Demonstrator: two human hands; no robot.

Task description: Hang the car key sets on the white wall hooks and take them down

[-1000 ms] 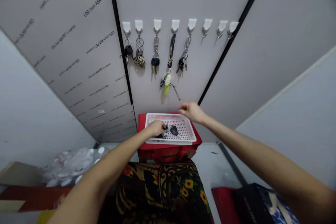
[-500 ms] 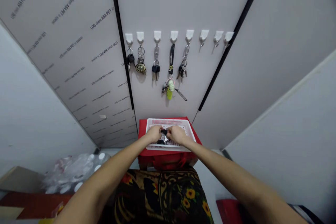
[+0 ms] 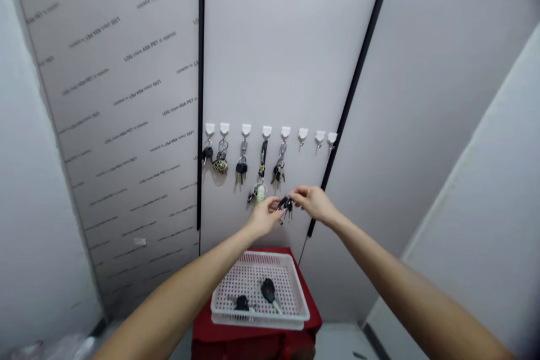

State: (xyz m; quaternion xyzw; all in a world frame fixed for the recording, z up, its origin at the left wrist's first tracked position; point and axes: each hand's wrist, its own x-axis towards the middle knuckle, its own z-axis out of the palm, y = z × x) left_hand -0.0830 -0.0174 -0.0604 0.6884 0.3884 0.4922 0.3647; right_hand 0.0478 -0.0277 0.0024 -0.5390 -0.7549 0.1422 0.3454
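Note:
Between both hands, in front of the cabinet door, hangs a bunch of keys [image 3: 288, 207] with black heads. My left hand [image 3: 265, 216] pinches it from the left side. My right hand [image 3: 314, 202] grips its upper right part with closed fingertips. Just above is a row of white hooks; the sixth hook [image 3: 302, 135] carries nothing, while the fifth hook [image 3: 286, 132] bears a set of keys [image 3: 278, 171]. Below the hands, a white plastic basket [image 3: 261, 323] holds two more key sets, a black one [image 3: 242, 302] and a dark one with a larger fob [image 3: 268, 289].
The basket rests on a red surface [image 3: 310, 304]. Left of the hands hang a lanyard [image 3: 263, 158] with a pale green charm, and further key sets [image 3: 241, 169]. Black vertical strips [image 3: 201, 95] edge the door. White walls [image 3: 485, 208] stand at either side.
Both hands have risen from inside the basket to just below the hooks, bringing a bunch of keys up. The view has tilted upward, so the hooks and basket appear lower.

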